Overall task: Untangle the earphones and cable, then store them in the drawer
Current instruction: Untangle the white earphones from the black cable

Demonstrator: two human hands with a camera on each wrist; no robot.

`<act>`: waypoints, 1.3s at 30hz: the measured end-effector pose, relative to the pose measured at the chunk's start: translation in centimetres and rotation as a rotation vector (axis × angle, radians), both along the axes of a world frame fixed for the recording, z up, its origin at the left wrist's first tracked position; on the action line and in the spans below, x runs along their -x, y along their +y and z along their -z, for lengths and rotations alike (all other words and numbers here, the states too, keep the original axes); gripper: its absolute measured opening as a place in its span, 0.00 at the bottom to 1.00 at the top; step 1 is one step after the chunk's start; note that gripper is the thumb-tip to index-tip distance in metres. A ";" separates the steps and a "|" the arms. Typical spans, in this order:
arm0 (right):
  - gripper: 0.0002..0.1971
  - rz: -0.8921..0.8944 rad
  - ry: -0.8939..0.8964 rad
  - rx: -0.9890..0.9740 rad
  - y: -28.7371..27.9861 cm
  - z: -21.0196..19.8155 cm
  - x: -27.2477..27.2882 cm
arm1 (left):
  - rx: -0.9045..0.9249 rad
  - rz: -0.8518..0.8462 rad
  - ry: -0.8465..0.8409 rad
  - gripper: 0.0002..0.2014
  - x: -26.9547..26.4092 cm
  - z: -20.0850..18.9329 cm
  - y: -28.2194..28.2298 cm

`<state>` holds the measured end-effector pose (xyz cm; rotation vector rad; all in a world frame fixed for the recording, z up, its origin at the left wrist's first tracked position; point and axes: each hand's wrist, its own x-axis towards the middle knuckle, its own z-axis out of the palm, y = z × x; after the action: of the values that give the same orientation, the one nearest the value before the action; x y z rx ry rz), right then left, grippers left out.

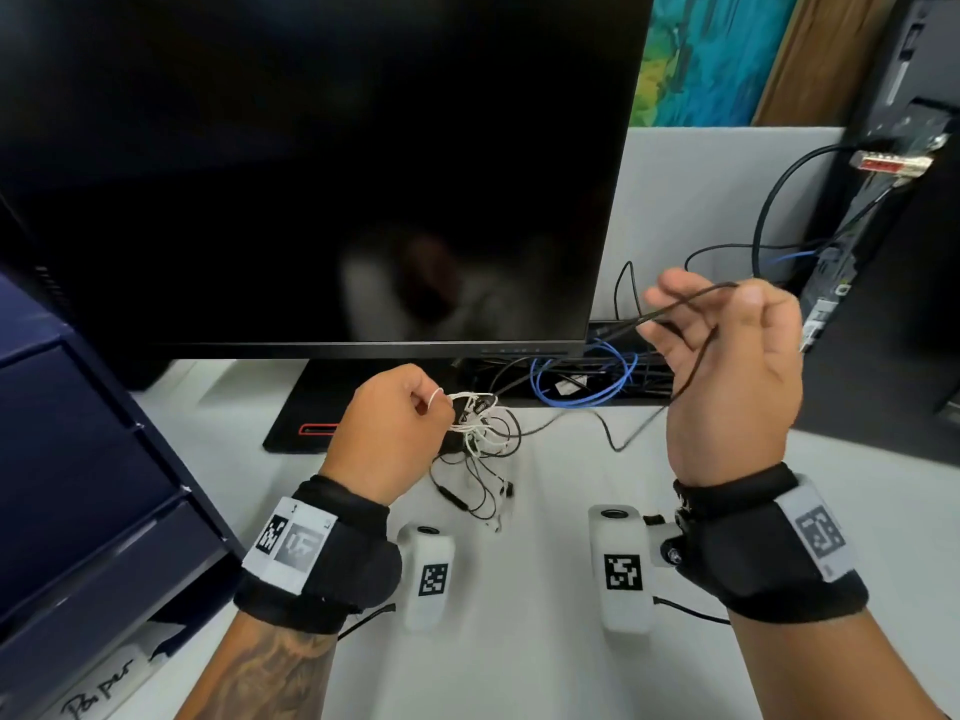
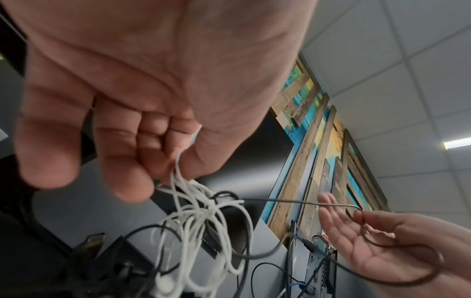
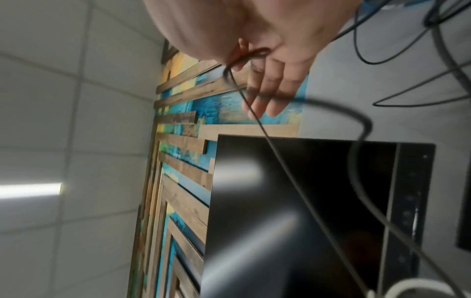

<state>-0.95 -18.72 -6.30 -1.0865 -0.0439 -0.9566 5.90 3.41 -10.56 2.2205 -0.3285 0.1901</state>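
Observation:
A tangle of white earphones (image 1: 480,436) and thin black cord hangs just above the white desk (image 1: 545,589) in front of the monitor stand. My left hand (image 1: 431,402) pinches a white loop at the top of the tangle (image 2: 193,217) between thumb and fingertips. My right hand (image 1: 732,314) is raised to the right, palm toward me. Its thumb pinches a loop of the black cable (image 1: 675,306), which runs back to the tangle. The wrist view shows that black cable (image 3: 265,131) leaving the crook of the thumb. Navy drawers (image 1: 78,459) stand at the left.
A large dark monitor (image 1: 311,174) and its stand base (image 1: 301,418) sit right behind the tangle. Blue and black cables (image 1: 587,381) lie behind it. A computer tower (image 1: 883,226) with plugged leads stands at the right. A "Paper" label (image 1: 104,688) marks the lowest drawer.

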 end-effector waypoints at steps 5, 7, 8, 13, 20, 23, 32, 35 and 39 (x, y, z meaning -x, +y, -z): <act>0.12 -0.062 0.021 -0.149 0.3 -0.3 0.2 | -0.055 -0.020 0.024 0.10 0.0 0.3 0.1; 0.13 -0.041 0.064 -0.146 0.4 -0.2 0.1 | -0.075 -0.030 0.025 0.10 0.0 0.3 0.0; 0.13 -0.032 0.075 -0.143 0.4 -0.2 0.1 | -0.086 -0.038 0.024 0.10 0.1 0.3 -0.1; 0.11 -0.015 0.149 0.055 0.6 0.0 0.4 | -0.070 -0.083 0.009 0.09 0.2 -0.2 0.0; 0.11 -0.201 0.826 1.267 0.8 2.8 0.1 | 0.091 -0.170 -0.024 0.05 0.1 -1.1 1.2; 0.12 -0.118 0.808 1.222 0.8 3.4 -0.4 | 0.192 -0.154 0.004 0.07 0.1 -1.5 1.3; 0.11 0.028 0.797 1.205 0.1 4.1 -0.9 | 0.584 -0.029 0.182 0.08 0.3 -2.8 0.9; 0.08 -0.023 0.681 1.115 0.2 3.6 -0.6 | 0.624 0.010 0.199 0.08 0.7 -3.2 0.7; 0.04 -0.051 0.607 0.945 0.6 3.0 -0.4 | 0.643 0.059 0.203 0.08 1.1 -3.5 0.5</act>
<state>-0.53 -18.15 -9.27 -2.2018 -0.0232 -0.5000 4.77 3.88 -7.06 1.5751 -0.1849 0.0277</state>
